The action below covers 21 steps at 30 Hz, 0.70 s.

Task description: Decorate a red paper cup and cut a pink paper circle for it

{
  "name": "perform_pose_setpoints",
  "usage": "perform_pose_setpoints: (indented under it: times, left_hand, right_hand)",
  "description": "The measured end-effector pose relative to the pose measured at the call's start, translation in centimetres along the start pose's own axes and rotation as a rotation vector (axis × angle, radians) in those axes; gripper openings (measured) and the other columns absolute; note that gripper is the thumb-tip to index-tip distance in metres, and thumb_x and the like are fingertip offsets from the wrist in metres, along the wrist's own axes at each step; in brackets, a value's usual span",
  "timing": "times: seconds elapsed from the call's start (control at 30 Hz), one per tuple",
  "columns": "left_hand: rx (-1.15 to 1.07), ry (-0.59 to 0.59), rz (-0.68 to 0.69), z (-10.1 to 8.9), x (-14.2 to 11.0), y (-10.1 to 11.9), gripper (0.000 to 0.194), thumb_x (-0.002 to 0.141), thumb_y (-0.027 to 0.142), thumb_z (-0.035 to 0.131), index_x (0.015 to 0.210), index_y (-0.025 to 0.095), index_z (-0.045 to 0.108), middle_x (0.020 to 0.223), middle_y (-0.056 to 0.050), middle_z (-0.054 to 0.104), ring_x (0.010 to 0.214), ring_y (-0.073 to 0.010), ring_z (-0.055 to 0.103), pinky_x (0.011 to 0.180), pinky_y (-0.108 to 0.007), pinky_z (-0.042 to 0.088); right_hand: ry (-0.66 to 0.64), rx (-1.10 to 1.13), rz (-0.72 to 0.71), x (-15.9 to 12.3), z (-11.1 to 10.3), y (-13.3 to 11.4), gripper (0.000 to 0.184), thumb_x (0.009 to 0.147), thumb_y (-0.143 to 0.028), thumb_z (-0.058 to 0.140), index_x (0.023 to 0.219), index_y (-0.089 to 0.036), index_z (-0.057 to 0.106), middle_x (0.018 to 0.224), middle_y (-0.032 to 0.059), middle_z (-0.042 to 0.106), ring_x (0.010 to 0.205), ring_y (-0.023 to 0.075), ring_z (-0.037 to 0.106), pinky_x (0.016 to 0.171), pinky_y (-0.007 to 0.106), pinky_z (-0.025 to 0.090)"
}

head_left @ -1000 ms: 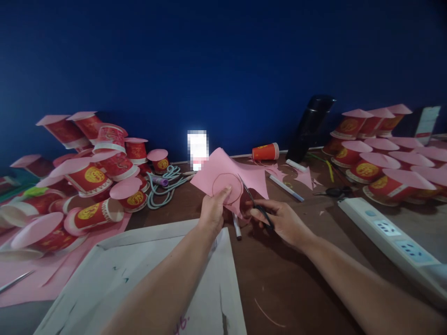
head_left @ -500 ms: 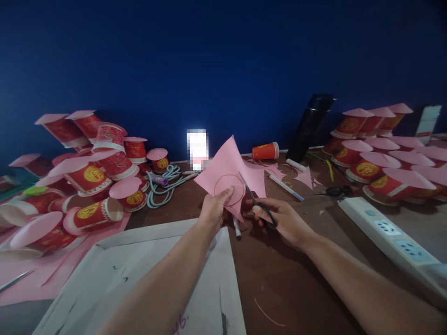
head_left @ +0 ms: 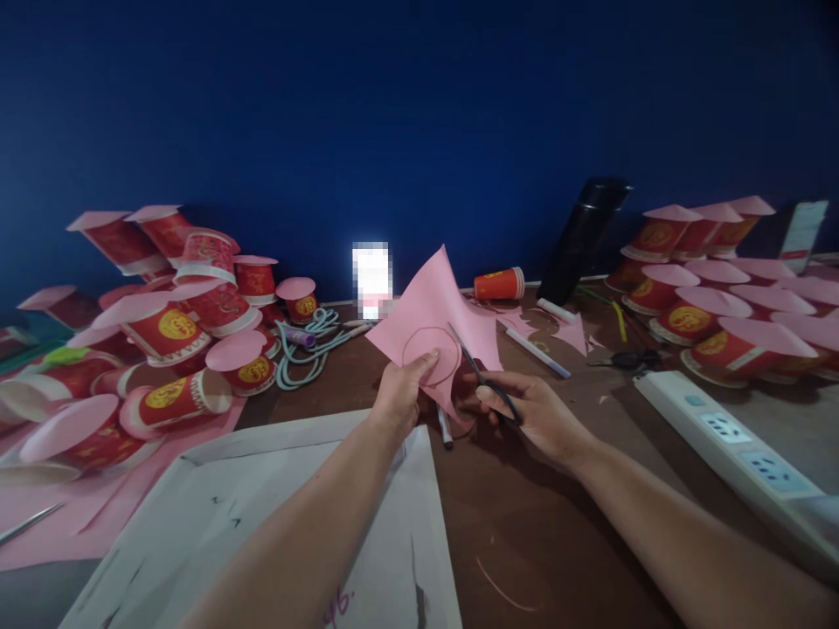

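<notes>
Two things held: left hand [head_left: 398, 395] pinches pink paper [head_left: 429, 306]; right hand [head_left: 538, 418] grips scissors [head_left: 481, 379].

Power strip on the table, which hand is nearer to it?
Right. The right hand, holding the scissors, is left of the power strip, apart from it; the left hand, holding the pink paper, is farther left.

- Centre of the desk [head_left: 504, 515]: sheet [head_left: 426, 301] raised in the left hand [head_left: 398, 393], scissors [head_left: 506, 406] in the right hand [head_left: 534, 411], at the sheet's right.
- Toward the left edge: piled cups [head_left: 174, 330].
- Toward the back right corner: more cups [head_left: 688, 316], behind the power strip [head_left: 682, 415].
- Back edge: lying cup [head_left: 496, 285], then bottle [head_left: 582, 236] to its right.
- Near left: what seems a board [head_left: 229, 489], half hidden by the left forearm.
</notes>
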<state>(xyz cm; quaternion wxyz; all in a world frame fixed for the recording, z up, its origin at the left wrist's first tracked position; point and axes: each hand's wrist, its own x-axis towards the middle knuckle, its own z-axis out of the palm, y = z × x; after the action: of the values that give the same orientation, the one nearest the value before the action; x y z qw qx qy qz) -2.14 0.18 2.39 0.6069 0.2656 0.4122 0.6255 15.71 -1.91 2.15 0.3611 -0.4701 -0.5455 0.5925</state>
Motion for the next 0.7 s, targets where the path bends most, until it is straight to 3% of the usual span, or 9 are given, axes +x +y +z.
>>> perform_pose_setpoints:
  times: [0.53,0.7]
  left_hand:
    - [-0.001,0.014,0.027,0.28,-0.18,0.48,0.050,0.060,0.024,0.080,0.104,0.008,0.064,0.091,-0.013,0.072,0.083,-0.0253,0.069,0.078,-0.039,0.055]
    - [-0.008,0.000,0.056,0.10,0.01,0.47,0.049,0.061,0.022,0.080,0.106,0.009,0.063,0.095,-0.011,0.072,0.086,-0.0225,0.068,0.085,-0.038,0.052]
  right_hand:
    - [0.004,-0.028,-0.020,-0.14,-0.11,-0.58,0.049,0.073,-0.049,0.071,0.111,-0.017,0.069,0.066,-0.0008,0.056,0.058,0.0098,0.049,0.050,0.021,0.040]
    - [0.003,-0.014,-0.011,-0.16,-0.21,-0.54,0.051,0.071,-0.050,0.072,0.110,-0.017,0.069,0.063,-0.0011,0.055,0.058,0.0101,0.049,0.049,0.021,0.040]
